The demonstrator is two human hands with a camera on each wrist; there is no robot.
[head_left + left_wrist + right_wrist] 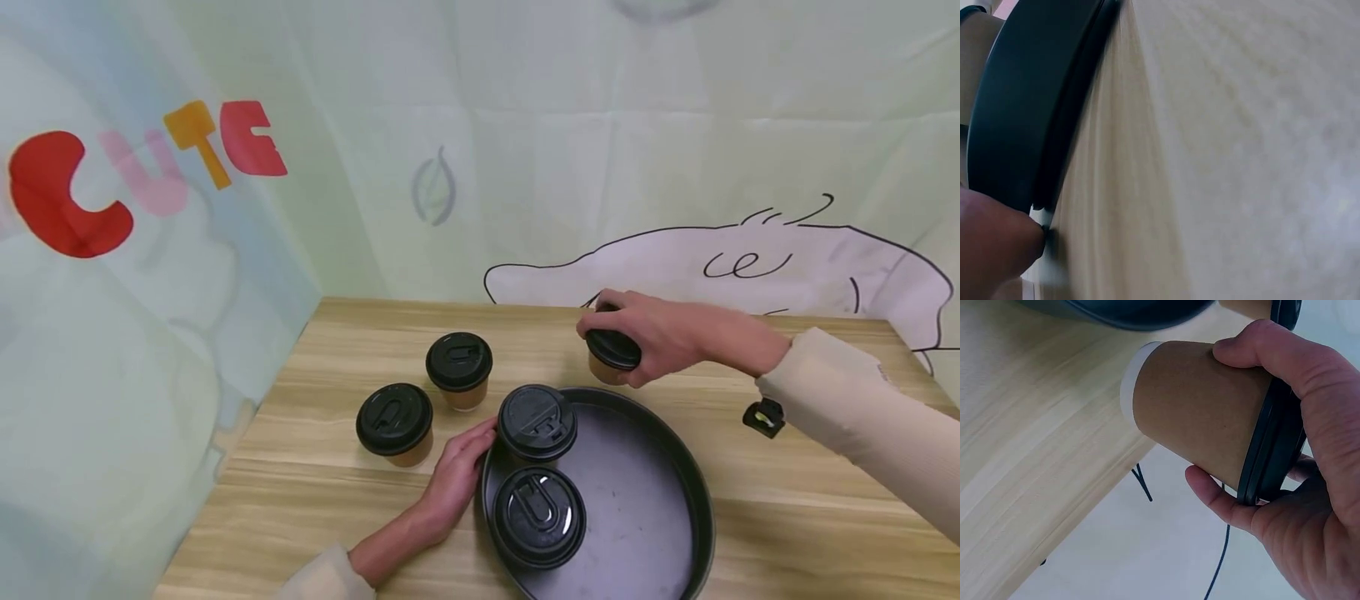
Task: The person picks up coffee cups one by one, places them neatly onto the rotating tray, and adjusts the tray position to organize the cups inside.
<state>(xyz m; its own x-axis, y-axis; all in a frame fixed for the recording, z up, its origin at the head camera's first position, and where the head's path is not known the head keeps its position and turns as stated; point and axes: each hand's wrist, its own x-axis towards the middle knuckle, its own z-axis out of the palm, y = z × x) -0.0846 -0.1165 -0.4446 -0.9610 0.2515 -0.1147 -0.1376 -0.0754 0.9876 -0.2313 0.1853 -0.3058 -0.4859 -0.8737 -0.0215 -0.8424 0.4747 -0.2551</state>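
Note:
My right hand (656, 333) grips a brown paper coffee cup (1200, 406) from above, round its black lid (613, 348), near the table's back edge. Thumb and fingers reach down onto the cup's sides in the right wrist view; whether its base touches the table I cannot tell. My left hand (453, 483) holds the left rim of a round dark tray (637, 500), its fingertips beside a lidded cup (537, 422) in the tray. Another lidded cup (540, 517) stands in front of that one. In the left wrist view, a digit (997, 244) presses the tray's outer wall (1029, 106).
Two more lidded cups, one nearer the back (459, 371) and one further left (395, 423), stand on the wooden table (300, 500) left of the tray. A small black object (763, 417) lies by the right sleeve. Printed cloth hangs behind and at left.

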